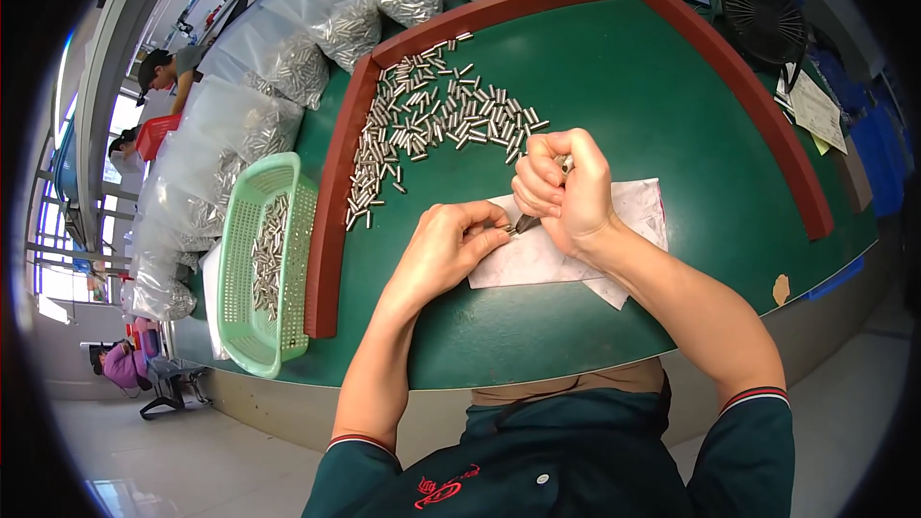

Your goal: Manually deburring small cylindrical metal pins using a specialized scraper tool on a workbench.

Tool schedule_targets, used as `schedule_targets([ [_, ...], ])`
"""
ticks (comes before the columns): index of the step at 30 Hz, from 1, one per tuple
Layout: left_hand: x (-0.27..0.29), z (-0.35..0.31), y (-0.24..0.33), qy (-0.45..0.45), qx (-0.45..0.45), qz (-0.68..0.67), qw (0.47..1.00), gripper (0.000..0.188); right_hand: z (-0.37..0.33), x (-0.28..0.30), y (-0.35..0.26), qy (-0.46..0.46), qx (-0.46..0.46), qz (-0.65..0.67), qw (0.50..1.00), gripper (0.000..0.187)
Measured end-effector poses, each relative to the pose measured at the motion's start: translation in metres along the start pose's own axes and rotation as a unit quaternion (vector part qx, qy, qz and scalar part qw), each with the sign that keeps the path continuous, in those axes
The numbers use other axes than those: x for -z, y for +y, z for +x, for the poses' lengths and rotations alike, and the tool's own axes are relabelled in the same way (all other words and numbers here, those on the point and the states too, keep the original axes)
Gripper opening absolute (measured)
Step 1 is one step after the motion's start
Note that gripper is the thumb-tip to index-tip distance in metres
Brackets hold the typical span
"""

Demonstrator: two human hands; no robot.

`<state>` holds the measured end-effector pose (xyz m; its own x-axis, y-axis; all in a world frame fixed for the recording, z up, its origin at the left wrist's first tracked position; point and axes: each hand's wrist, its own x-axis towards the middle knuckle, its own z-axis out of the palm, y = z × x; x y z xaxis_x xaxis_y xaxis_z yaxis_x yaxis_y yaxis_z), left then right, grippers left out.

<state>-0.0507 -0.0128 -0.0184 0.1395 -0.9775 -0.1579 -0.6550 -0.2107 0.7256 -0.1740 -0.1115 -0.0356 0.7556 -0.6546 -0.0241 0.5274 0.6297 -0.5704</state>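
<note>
Head view: the left hand (443, 245) pinches a small metal piece (508, 229) over the pale sheet (528, 266); the right hand (568, 190) clenches a tool (525, 223) beside it. Should the tip slip, it could nick the left hand.

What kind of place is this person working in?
Probably a factory or workshop. Heaps of small metal pieces lie on a green table, similar pieces fill big plastic bags around it, and a green basket holds more.
</note>
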Motion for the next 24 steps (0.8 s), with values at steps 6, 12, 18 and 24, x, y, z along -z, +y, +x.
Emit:
schedule_targets([
  [6,0.000,0.001,0.001,-0.001,0.008,0.009,1.000,0.014,-0.001,-0.001,-0.002,0.000,0.007,0.002,1.000,0.034],
  [12,-0.001,0.000,0.003,0.000,0.008,0.006,1.000,0.014,-0.002,0.000,-0.001,0.002,0.010,0.008,1.000,0.035],
  [18,-0.001,0.001,0.001,-0.002,0.019,0.003,1.000,0.014,-0.002,0.000,0.001,-0.005,0.017,0.006,1.000,0.034],
  [24,0.001,0.001,0.003,-0.001,0.025,0.001,1.000,0.014,-0.008,-0.005,0.010,-0.040,0.055,-0.074,0.995,0.034],
])
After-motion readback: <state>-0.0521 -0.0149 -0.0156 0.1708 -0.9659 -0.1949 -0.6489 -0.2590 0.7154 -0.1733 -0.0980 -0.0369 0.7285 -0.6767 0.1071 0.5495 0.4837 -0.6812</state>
